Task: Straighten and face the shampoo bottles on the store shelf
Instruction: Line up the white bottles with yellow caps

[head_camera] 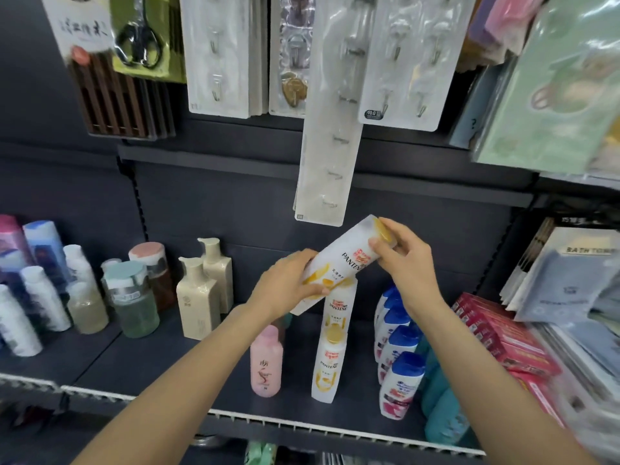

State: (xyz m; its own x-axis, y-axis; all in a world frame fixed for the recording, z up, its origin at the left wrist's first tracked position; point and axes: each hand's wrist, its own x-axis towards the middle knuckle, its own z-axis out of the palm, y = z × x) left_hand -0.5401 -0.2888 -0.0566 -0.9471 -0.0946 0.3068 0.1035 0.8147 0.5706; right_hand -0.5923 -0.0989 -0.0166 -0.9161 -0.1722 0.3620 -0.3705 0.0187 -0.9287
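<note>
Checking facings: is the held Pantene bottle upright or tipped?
Tipped: the Pantene bottle slants, cap up-right, held off the shelf by left hand and right hand.

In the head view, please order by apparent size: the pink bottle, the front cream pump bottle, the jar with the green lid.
1. Front cream pump bottle
2. Jar with the green lid, close to it in size, so this order is unsure
3. Pink bottle, although it stands nearer the camera

Even bright light, blurry edges, wide-angle warp

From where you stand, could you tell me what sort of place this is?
Most likely a retail shop aisle: shampoo bottles in rows on a shelf, carded hooks hanging with a price sticker.
</note>
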